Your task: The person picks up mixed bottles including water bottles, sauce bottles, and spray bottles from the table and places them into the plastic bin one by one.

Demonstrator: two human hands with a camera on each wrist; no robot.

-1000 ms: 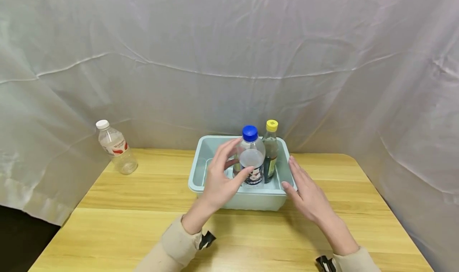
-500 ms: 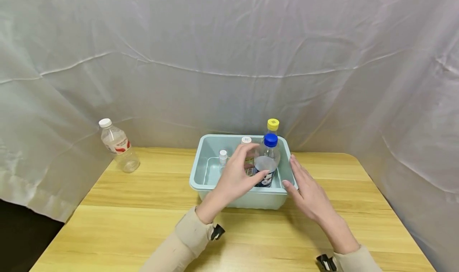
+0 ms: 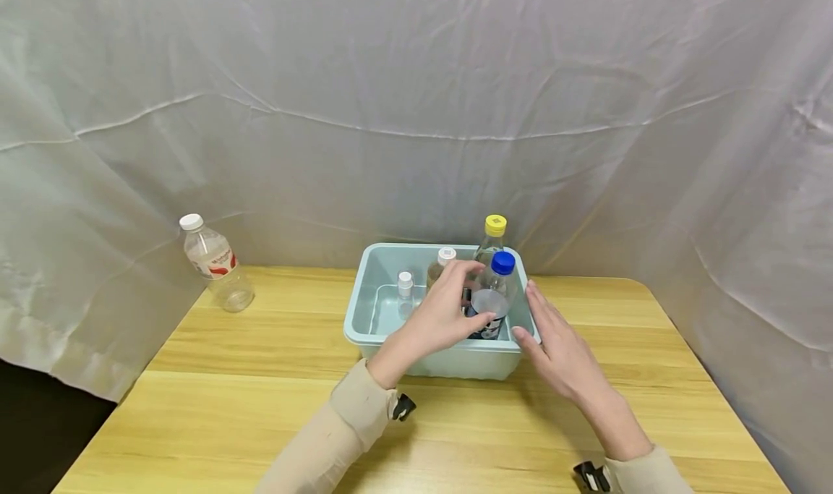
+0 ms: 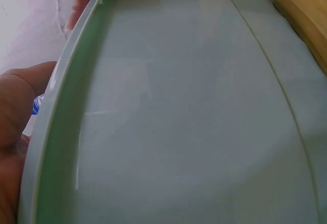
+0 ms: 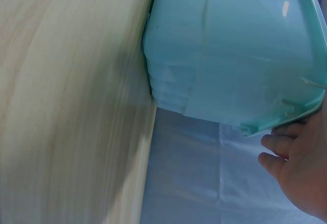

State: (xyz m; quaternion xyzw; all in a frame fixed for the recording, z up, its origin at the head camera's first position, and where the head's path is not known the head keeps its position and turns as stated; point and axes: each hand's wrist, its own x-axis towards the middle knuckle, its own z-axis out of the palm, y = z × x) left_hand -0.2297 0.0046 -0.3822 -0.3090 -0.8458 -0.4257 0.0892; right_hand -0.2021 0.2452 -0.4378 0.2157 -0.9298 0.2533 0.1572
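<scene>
In the head view a pale blue-green plastic bin (image 3: 468, 364) stands on the table. My left hand (image 3: 442, 309) reaches over its front rim and holds a clear bottle with a blue cap (image 3: 492, 302), thumb in front and fingers behind. That bottle is inside the bin at the right, tilted a little. My right hand (image 3: 562, 353) rests with straight fingers against the bin's right rim. Behind the held bottle stands a yellow-capped bottle (image 3: 492, 248). A white-capped bottle (image 3: 446, 257), partly hidden by my left hand, and a small white-capped bottle (image 3: 405, 295) are also in the bin.
A clear bottle with a white cap and red-and-white label (image 3: 221, 270) stands on the wooden table (image 3: 260, 400) at the far left. A grey cloth (image 3: 416, 118) hangs behind and along the sides. The bin's outer wall (image 4: 189, 106) fills most of the left wrist view.
My left hand has moved right and lower with the blue-capped bottle, which now sits near the bin's right side. The white-capped bottles inside have come into view. My right hand has stayed put.
</scene>
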